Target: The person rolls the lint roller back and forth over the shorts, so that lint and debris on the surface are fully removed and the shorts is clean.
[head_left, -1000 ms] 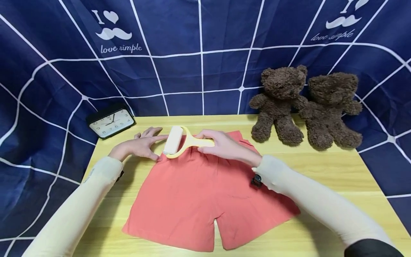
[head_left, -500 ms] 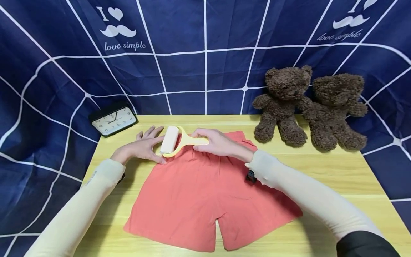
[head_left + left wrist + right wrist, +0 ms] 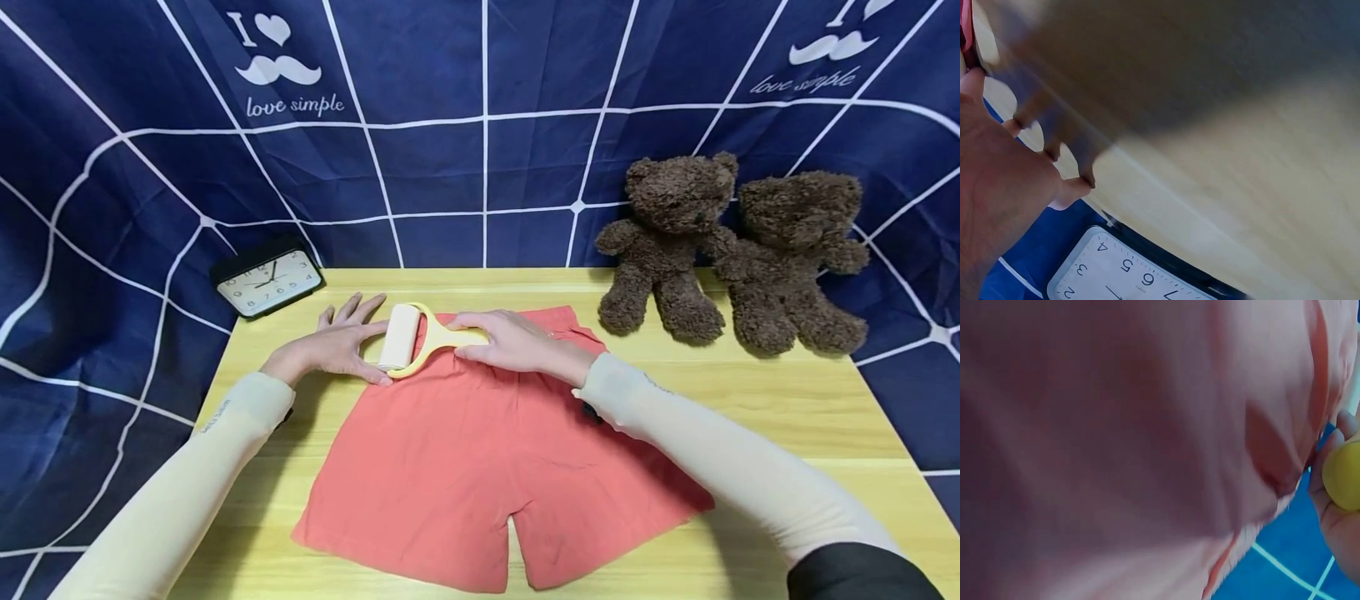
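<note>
In the head view, red shorts [image 3: 420, 467] lie spread out flat, waistband away from me. My right hand [image 3: 510, 340] grips the yellow handle of a lint roller [image 3: 400, 337]. Its white cylinder sits over the left end of the waistband; whether it presses on the cloth I cannot tell. My left hand [image 3: 337, 342] rests beside it with fingers spread on the wood, the thumb touching the waistband's left corner. The right wrist view shows the handle's rounded yellow end [image 3: 1344, 478] in my palm, with shorts fabric [image 3: 1116, 456] filling most of the picture.
A black-framed clock [image 3: 268, 283] stands at the table's back left. Two brown teddy bears [image 3: 667, 250] lean at the back right. A dark blue curtain [image 3: 420, 167] with white lines surrounds the wooden table [image 3: 795, 417] at the back and sides.
My right hand has brought the lint roller slightly left, then a little nearer to me along the waistband's left end. The left hand stays at the corner. The head view has shifted slightly.
</note>
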Tool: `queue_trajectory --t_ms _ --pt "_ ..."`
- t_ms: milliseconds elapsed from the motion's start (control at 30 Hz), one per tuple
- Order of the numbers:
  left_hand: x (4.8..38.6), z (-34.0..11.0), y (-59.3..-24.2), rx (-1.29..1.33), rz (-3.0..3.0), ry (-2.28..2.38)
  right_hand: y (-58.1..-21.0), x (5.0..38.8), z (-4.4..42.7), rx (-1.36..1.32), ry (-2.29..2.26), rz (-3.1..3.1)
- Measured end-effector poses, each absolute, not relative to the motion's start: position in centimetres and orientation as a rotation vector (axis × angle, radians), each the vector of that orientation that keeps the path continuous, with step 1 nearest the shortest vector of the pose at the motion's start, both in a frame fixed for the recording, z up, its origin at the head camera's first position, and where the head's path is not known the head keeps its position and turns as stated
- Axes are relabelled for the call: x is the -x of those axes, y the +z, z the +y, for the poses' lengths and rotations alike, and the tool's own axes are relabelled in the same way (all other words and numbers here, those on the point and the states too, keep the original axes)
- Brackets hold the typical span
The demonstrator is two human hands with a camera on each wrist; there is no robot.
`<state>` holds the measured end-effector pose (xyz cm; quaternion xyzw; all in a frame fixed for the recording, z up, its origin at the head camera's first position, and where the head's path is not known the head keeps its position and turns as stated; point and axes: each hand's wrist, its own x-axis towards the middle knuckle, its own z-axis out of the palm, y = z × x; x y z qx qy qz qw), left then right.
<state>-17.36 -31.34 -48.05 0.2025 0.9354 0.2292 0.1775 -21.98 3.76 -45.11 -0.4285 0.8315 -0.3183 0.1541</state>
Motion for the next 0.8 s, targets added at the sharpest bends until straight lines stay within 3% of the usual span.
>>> queue_trajectory --t_ms 800 --pt "16.8 -30.3 -45.5 -0.568 2.551 0.660 -43.0 23.9 6.5 1.358 -0.805 2.348"
